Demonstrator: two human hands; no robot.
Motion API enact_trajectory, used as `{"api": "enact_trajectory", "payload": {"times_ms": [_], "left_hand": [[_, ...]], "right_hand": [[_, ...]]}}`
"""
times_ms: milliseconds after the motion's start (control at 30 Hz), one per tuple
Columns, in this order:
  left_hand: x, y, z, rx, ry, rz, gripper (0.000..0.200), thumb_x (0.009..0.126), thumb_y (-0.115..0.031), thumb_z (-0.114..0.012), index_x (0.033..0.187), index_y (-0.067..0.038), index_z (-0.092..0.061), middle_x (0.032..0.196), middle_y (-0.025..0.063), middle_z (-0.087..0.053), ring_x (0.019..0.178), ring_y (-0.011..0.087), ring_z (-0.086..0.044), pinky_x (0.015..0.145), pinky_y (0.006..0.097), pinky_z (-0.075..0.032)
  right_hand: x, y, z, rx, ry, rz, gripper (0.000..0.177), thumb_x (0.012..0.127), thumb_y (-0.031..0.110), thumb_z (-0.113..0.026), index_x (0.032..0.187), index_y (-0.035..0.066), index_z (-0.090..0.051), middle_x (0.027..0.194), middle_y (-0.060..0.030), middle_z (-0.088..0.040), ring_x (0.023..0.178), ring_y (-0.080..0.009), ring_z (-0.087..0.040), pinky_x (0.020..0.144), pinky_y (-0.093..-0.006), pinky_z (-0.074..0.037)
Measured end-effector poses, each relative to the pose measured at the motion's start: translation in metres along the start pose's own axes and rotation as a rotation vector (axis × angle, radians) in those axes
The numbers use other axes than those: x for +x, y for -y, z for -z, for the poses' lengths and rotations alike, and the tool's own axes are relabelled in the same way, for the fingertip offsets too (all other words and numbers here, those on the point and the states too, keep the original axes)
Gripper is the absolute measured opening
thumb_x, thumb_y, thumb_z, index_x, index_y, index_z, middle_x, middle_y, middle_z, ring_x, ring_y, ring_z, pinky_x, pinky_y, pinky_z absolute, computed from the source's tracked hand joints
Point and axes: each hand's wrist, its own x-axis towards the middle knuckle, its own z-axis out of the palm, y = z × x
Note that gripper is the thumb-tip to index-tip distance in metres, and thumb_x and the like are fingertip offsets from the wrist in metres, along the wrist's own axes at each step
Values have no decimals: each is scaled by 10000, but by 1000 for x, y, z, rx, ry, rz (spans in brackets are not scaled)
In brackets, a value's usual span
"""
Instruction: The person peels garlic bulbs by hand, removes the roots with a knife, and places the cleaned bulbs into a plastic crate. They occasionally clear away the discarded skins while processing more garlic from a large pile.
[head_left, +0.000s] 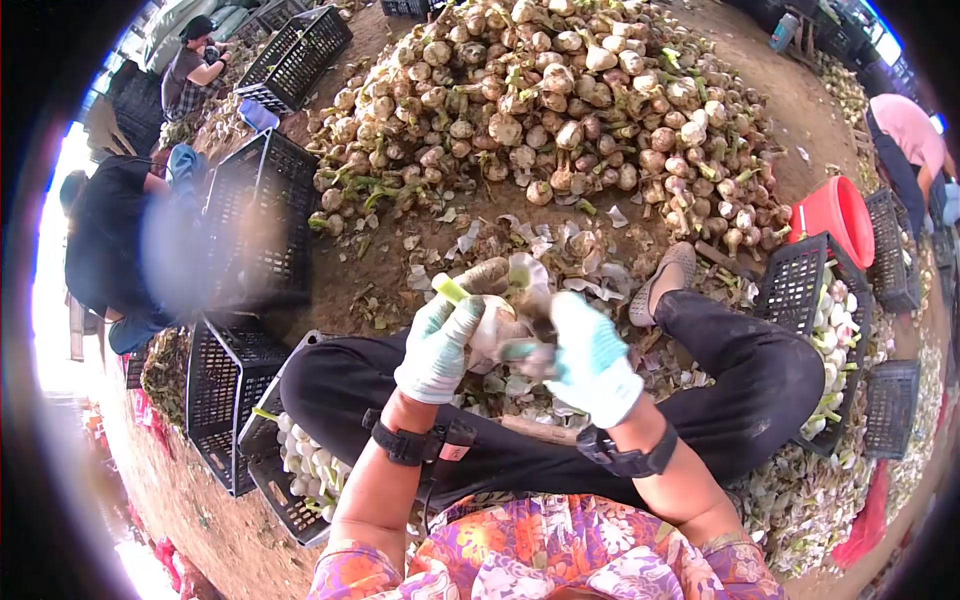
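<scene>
Dirt floor [738, 38] bears one garlic heap [560, 110]; left grip [440, 345] holds one bulb [495, 328].

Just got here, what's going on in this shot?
A seated person holds a garlic bulb in the gloved left hand. The gloved right hand is motion-blurred close beside it; whether it touches the bulb is unclear. A big pile of bulbs lies ahead, with loose skins on the ground. Whiter bulbs sit in crates on both sides.
</scene>
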Motion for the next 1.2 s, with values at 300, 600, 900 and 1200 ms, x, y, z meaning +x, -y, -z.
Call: {"api": "enact_trajectory", "payload": {"times_ms": [300, 600, 900, 1200], "left_hand": [[2, -15, 12, -670, -54, 0, 636, 811, -464, -480, 1186, 42, -387, 1162, 171, -470, 926, 236, -551, 800, 323, -451], [14, 0, 19, -776, -64, 105, 602, 832, -457, -453, 1197, 15, -376, 1050, 142, -534, 883, 230, -545, 750, 345, -467], [15, -8, 37, -536, -191, 265, 392, 848, -333, -478, 1049, 3, -494, 897, 130, -583, 801, 261, -581, 661, 405, -480], [24, 0, 31, 38, -369, 65, 230, 884, -238, -475, 953, -25, -524, 699, 10, -549, 599, 76, -518, 524, 211, -423]], "right_hand": [[5, -53, -2, -787, 366, -130, 319, 754, 64, -581, 1062, 20, -508, 899, -99, -572, 732, -93, -532, 590, -234, -457], [32, 8, -36, -84, 110, 115, 465, 725, 24, -609, 1164, 21, -456, 1155, -126, -457, 757, -236, -593, 612, -266, -486], [42, 5, -35, 631, -52, -280, 282, 767, -93, -439, 995, -12, -584, 762, -12, -578, 561, -24, -452, 514, -149, -377], [50, -10, -48, 105, 105, 34, 266, 770, 25, -515, 1033, 3, -549, 743, -151, -601, 645, -185, -583, 602, -268, -456]]}}
